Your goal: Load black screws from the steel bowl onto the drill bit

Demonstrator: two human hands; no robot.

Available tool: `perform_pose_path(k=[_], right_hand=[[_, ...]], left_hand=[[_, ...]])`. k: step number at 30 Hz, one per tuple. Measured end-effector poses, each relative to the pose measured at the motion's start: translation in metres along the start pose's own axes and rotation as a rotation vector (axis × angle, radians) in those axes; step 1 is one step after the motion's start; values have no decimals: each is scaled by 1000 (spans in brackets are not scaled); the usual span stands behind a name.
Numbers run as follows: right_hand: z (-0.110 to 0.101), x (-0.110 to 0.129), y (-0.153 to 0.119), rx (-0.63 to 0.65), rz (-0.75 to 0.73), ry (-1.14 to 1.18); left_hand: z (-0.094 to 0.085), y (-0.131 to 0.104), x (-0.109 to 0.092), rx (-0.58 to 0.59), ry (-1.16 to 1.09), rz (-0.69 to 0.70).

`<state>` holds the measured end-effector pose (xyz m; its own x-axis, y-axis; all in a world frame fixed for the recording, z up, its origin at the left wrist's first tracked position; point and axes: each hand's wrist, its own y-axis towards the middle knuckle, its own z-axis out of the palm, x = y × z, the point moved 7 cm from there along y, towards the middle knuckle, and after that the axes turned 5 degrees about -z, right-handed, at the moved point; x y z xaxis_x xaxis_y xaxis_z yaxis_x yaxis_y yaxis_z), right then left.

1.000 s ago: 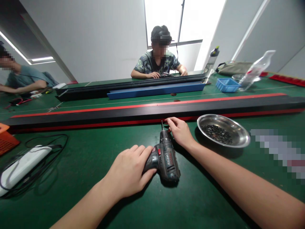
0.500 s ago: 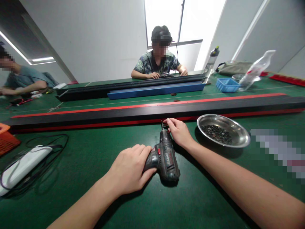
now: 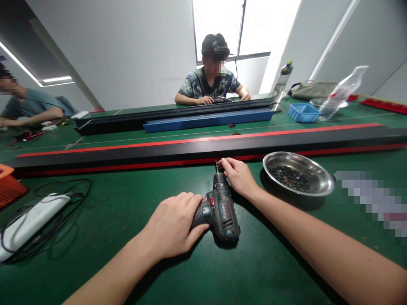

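Observation:
A dark cordless drill point(image 3: 225, 212) lies on its side just above the green table, its bit pointing away from me toward the long black and red bar point(image 3: 190, 151). My left hand point(image 3: 174, 224) is wrapped round the drill's grip. Beside the bit's tip is my right hand point(image 3: 235, 171), its thumb and fingers pinched together at the bar's near red edge. Whatever sits between those fingertips is too small to make out. Right of that hand stands a steel bowl point(image 3: 324, 183) holding many small dark screws point(image 3: 288, 178).
A white power strip point(image 3: 34, 222) with black cable lies at left by an orange basket point(image 3: 11, 186). Beyond the bar are a blue profile point(image 3: 210, 120), black profiles point(image 3: 121, 120), a blue tray point(image 3: 303, 113) and a clear bottle point(image 3: 341, 93). Two people sit across the table.

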<state>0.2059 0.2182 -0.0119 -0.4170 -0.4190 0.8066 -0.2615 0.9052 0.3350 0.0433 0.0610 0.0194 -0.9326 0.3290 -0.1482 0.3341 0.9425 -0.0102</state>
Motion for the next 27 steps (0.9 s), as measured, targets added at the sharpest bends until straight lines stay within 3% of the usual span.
perform_pose_path(k=[17, 23, 27], right_hand=[[-3, 6, -4, -23, 3, -13], [-30, 39, -13, 33, 11, -93], [-68, 72, -13, 113, -58, -316]], left_hand=[[-1, -1, 1, -14, -22, -20], [-2, -3, 0, -4, -21, 0], [-3, -6, -4, 23, -33, 28]])
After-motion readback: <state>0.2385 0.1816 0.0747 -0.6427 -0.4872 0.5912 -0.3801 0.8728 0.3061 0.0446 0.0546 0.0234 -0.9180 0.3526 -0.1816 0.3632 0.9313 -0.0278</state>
